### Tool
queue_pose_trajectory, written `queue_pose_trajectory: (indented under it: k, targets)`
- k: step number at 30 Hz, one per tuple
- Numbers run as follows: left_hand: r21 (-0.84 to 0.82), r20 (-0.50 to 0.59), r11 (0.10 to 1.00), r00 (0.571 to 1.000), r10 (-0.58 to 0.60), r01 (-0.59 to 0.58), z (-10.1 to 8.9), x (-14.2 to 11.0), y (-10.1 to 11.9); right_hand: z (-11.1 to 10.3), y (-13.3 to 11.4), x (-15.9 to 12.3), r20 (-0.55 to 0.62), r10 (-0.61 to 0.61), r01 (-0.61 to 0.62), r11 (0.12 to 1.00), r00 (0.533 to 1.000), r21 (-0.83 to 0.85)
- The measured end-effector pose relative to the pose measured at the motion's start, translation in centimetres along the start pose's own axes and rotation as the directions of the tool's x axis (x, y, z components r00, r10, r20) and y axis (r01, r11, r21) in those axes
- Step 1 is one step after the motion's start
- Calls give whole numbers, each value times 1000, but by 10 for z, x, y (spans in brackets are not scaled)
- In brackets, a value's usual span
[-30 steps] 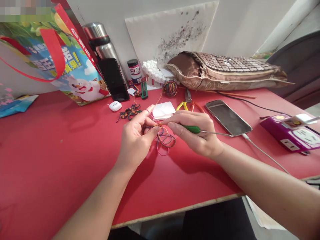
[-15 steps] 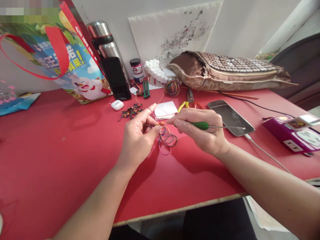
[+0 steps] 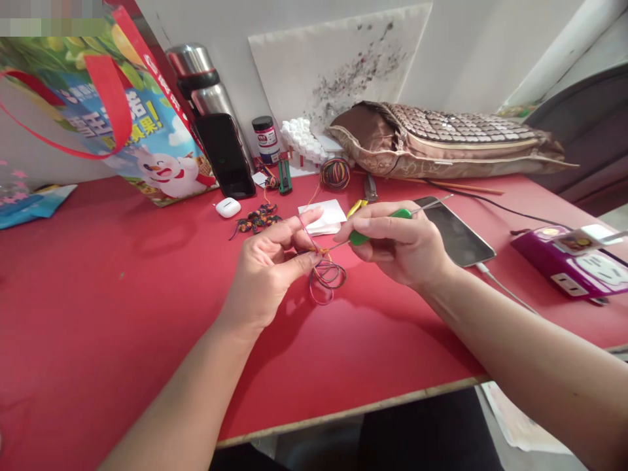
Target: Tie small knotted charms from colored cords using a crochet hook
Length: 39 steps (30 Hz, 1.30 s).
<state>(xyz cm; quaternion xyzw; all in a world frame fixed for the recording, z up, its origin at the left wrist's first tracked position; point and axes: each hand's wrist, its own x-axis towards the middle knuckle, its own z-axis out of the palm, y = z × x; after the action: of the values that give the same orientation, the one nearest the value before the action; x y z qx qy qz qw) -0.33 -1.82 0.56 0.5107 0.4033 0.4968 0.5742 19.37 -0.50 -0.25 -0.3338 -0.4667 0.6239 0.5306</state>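
My left hand pinches a small piece of multicoloured yarn work between thumb and fingers. A strand of the yarn runs up over its raised forefinger, and thin loops hang below the fingertips. In my right hand is a crochet hook with a green handle, held like a pen. One metal end of the hook reaches the yarn at my left fingertips; the other sticks out up and to the right. Behind lies a ball of the same yarn, and a crocheted multicoloured piece rests to the left.
On the red table are white paper, yellow-handled pliers, a green cutter, a white earbud case, a charging phone and a purple power strip. A gift bag, flask and cushion stand behind.
My right hand has turned the hook, so its free end now points up and right rather than level. The left forefinger has moved slightly right and down. The whole view has shifted slightly.
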Motion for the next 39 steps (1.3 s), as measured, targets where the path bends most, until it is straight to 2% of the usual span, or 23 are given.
queue_pose_trajectory:
  k: [4,7,12,17,24,28,36,39]
  targets:
    - [-123,0,989,996,-85,85,3,-1,1,6,-1,-4,80,31,-37,997,996,71]
    - [-212,3,969,992,-129,127,7,-1,2,10,0,-9,112,7,-16,997,994,78]
    - [-262,-64,961,992,-106,86,14,-2,1,13,10,-9,18,-60,56,986,998,159]
    - [-244,-141,969,988,-69,33,13,-1,1,16,21,-3,11,-20,17,972,1000,235]
    - [-179,-139,984,990,-32,7,7,1,5,15,19,-2,2,-20,19,980,1000,196]
    - [-166,-171,986,985,-7,-21,7,2,4,15,22,-4,34,-6,-1,983,999,185]
    - [-181,-209,983,978,-18,-21,4,5,1,11,17,-4,134,11,-33,986,991,163]
    - [-170,-212,985,977,-36,0,5,4,2,9,17,-3,114,13,-26,994,993,110]
